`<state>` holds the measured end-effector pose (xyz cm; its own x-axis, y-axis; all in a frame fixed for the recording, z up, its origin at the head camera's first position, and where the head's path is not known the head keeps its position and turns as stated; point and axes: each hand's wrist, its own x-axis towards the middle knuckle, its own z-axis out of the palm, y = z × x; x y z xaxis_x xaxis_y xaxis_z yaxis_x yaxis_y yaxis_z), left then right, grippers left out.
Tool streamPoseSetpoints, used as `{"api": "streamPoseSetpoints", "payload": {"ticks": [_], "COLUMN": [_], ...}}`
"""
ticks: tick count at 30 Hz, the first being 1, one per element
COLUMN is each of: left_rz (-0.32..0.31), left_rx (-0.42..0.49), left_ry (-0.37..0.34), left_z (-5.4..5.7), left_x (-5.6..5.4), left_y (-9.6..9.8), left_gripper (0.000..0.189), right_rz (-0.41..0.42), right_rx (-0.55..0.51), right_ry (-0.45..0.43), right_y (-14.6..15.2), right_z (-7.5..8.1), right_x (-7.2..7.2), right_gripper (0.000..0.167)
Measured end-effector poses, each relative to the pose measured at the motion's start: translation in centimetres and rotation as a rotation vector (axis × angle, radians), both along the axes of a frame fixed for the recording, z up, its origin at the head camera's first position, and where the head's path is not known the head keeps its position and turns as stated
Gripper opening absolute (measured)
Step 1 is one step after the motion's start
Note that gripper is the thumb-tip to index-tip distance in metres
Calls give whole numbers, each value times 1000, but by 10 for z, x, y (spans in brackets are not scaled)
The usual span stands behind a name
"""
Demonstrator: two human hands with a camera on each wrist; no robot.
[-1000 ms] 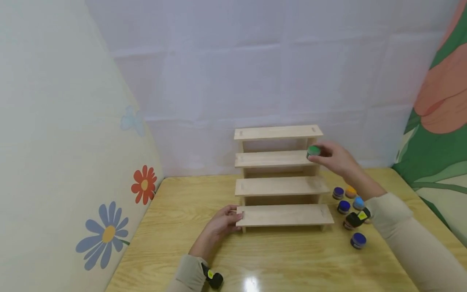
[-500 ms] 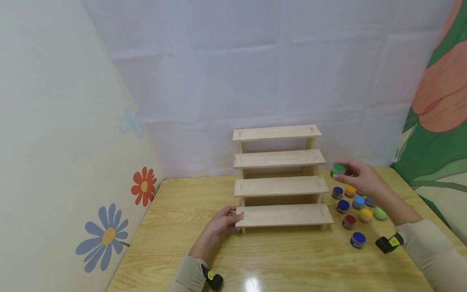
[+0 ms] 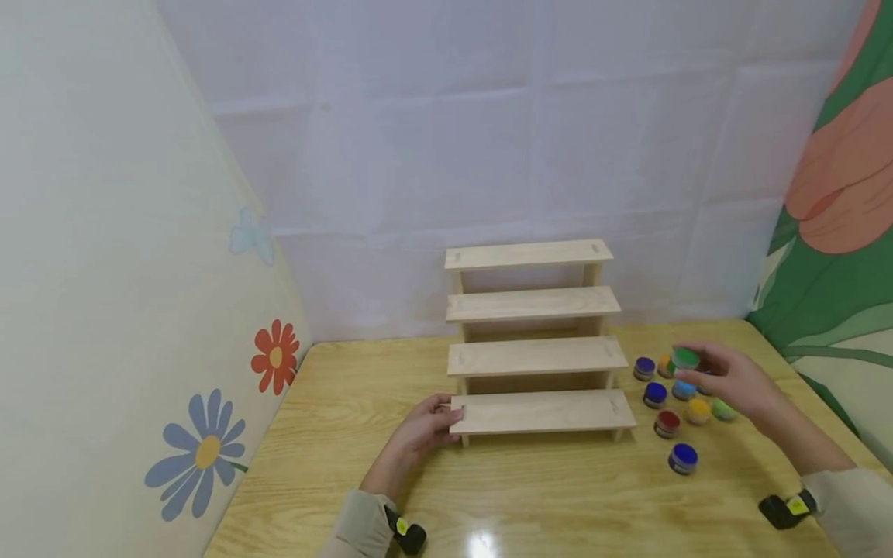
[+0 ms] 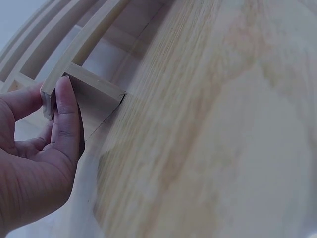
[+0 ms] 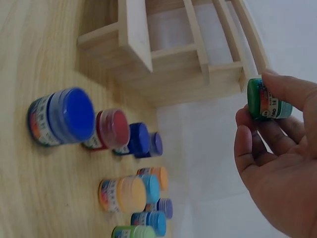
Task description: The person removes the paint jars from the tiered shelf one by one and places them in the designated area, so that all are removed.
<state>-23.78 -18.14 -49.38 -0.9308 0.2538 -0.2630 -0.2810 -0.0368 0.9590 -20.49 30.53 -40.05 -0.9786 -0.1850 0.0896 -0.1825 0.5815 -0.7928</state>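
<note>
A pale wooden rack (image 3: 537, 356) with several stepped shelves stands on the table against the back sheet. My left hand (image 3: 422, 426) pinches the left end of its lowest shelf (image 3: 544, 412); in the left wrist view the thumb and fingers (image 4: 67, 119) sit on either side of the board's end. My right hand (image 3: 732, 380) holds a small paint jar (image 5: 267, 99) with green paint and a paper label between thumb and fingers. It is raised over the group of jars right of the rack, overlapping the orange and light blue ones in the head view.
Several paint jars stand on the wooden table (image 3: 558, 504) right of the rack: a dark blue jar (image 3: 683, 459) nearest, a red jar (image 3: 667, 423), a yellow jar (image 3: 698, 411) and a light green jar (image 3: 723, 409) behind. Painted panels flank the table left and right.
My right hand has moved right and down with the green paint jar, from beside the second-highest shelf to over the other jars. The left hand has stayed on the lowest shelf.
</note>
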Motion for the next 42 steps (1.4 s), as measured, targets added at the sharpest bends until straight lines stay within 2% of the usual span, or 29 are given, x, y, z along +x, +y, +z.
{"api": "streamPoseSetpoints", "payload": {"ticks": [4, 10, 16, 26, 34, 42], "left_rz": [-10, -13, -2, -18, -11, 1], "left_rx": [-1, 3, 11, 11, 11, 6], "left_ry": [-3, -10, -11, -15, -19, -13], "left_z": [1, 3, 1, 1, 1, 0], "left_x": [0, 1, -1, -1, 0, 1], "left_y": [-1, -1, -1, -2, -2, -1], "left_gripper": [43, 43, 42, 43, 44, 43], "right_rz": [-3, -6, 4, 24, -9, -17], "right_rx": [12, -11, -11, -34, 39, 48], "right_ry": [17, -31, -48, -64, -145, -226], "right_y": [8, 19, 31, 49, 48, 52], "right_z": [-9, -25, -39, -61, -77, -85], "right_x": [7, 16, 20, 27, 34, 36], "right_gripper": [56, 56, 56, 52, 57, 61]}}
